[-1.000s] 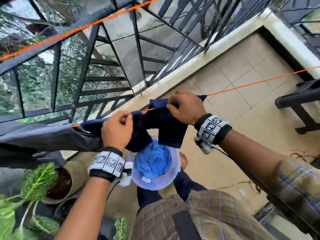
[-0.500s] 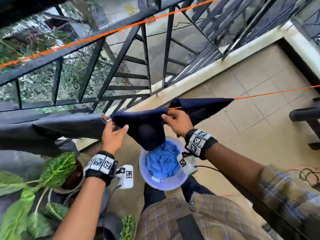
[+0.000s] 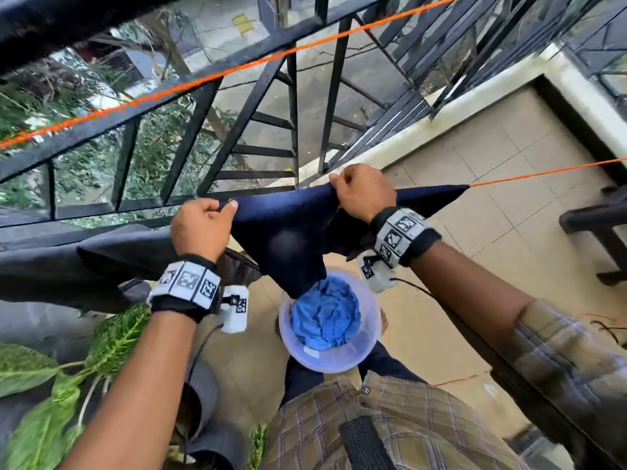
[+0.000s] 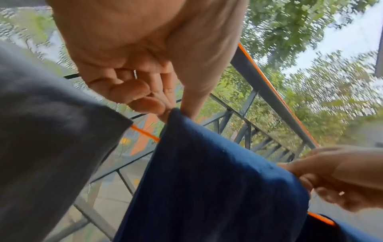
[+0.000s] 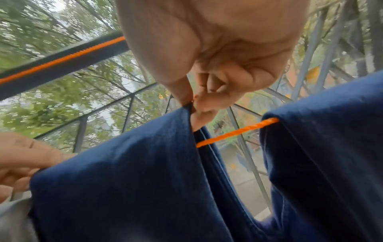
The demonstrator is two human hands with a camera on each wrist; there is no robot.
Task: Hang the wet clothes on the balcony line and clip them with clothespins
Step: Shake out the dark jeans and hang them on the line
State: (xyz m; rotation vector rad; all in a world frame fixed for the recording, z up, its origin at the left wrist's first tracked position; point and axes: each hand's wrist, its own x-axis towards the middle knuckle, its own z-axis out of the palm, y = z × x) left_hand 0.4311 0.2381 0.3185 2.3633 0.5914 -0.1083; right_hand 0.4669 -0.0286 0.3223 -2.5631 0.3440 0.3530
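Your left hand (image 3: 200, 228) pinches the left top corner of the navy garment (image 3: 288, 232) between thumb and curled fingers; the left wrist view shows the fingertips (image 4: 149, 104) closed tight on the fabric edge just above the orange line (image 3: 543, 173). Your right hand (image 3: 363, 195) pinches the same garment further right along its top edge, thumb and forefinger pressed together on a fold, the other fingers curled in. Between the two grips the cloth is drawn taut and lifted slightly off the line, and its lower part sags to a point over the bucket. To the right of your right hand another part of the navy garment lies draped over the line, with a bare stretch of orange cord showing between the two parts in the right wrist view. On the left a grey garment (image 3: 84, 262) already hangs over the same line, just beside the navy one, with a short bit of cord visible between them. Below, on the tiled floor (image 3: 509, 232), the pale bucket (image 3: 369, 344) holds a crumpled blue cloth (image 3: 325, 317). A second orange cord (image 3: 203, 81) runs along the black railing (image 3: 237, 127) on the far side, and green plant leaves (image 3: 34, 401) fill the near left.
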